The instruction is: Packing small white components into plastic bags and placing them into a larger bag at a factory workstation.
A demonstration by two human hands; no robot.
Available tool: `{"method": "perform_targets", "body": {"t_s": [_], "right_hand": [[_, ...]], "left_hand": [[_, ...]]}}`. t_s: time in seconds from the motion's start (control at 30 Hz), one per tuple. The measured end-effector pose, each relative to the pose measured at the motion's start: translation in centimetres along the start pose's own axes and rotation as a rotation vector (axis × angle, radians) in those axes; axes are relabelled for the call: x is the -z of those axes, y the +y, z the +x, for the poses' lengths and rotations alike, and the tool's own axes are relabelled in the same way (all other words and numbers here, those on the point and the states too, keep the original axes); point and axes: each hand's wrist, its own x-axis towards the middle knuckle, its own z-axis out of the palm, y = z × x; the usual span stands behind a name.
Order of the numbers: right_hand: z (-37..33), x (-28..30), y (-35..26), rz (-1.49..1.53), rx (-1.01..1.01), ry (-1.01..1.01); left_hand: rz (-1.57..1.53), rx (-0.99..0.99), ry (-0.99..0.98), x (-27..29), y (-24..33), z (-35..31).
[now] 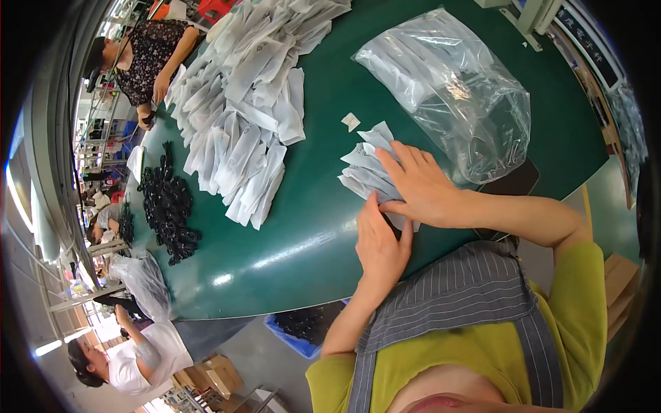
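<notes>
A small stack of pale white packets (370,165) lies on the green table, fanned out at its far end. My right hand (428,187) rests on top of it, fingers stretched out across the packets. At the stack's near end is my left hand (381,249), with fingers and thumb around the edge; its grip is partly hidden. Just beyond the stack lies a small pale paper slip (351,122). To the far right, a clear plastic bag (475,103) holds more white packets.
A large heap of white packets (241,117) covers the table's far left. Beside it are bundled black cables (165,206). A dark flat object (513,180) lies near my right forearm. Two other people (155,58) are on the left. A blue bin (292,337) stands below the table edge.
</notes>
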Motion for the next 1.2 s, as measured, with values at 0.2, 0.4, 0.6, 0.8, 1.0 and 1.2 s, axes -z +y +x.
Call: {"method": "perform_targets", "body": {"t_s": [0.2, 0.4, 0.6, 0.8, 1.0, 1.2], "right_hand": [[3.1, -1.7, -0.6, -0.225, 0.152, -0.007], [3.1, -2.3, 1.6, -0.306, 0.301, 0.044], [0.2, 4.6, 1.2, 0.012, 0.196, 0.004], [-9.6, 19.7, 3.7, 0.127, 0.102, 0.480], [-17.6, 16.7, 8.6, 0.252, -0.293, 0.124], [-5.5, 12.2, 7.2, -0.038, 0.040, 0.273]], "left_hand": [[-0.322, 0.165, -0.151, 1.1, -1.8, -0.1], [-0.064, 0.214, 0.304, 4.3, -1.0, 0.8], [-0.326, -0.268, 0.187, 1.4, 0.6, -0.3], [-0.041, -0.557, 0.182, -4.5, 8.3, 6.9], [-0.255, -0.517, 0.184, -6.4, 8.6, 11.9], [-0.409, -0.687, 0.231, -2.7, 9.1, 13.7]]}}
